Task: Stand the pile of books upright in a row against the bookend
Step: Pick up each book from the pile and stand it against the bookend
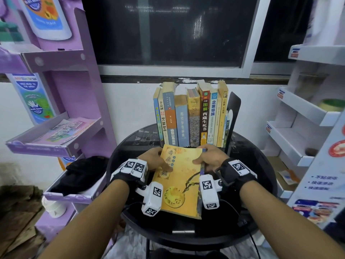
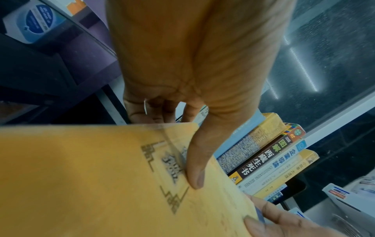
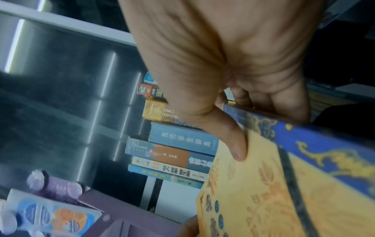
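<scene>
A yellow book (image 1: 182, 182) with a blue spine lies nearly flat in both my hands over the round black table (image 1: 261, 176). My left hand (image 1: 155, 161) grips its left edge, thumb on the cover (image 2: 194, 173), fingers underneath. On the spine side, my right hand (image 1: 209, 159) holds it the same way, thumb on top (image 3: 237, 149). Behind the book, several books (image 1: 190, 118) stand upright in a row against a black bookend (image 1: 234, 111) at the right end. The same row of books (image 2: 270, 158) shows in the left wrist view and the row of books (image 3: 174, 149) in the right wrist view.
A purple cardboard display shelf (image 1: 56, 139) stands at the left, with a black cloth (image 1: 84, 171) on its lower tray. White shelves (image 1: 302, 128) stand at the right. A dark window (image 1: 173, 30) and a white wall lie behind the table.
</scene>
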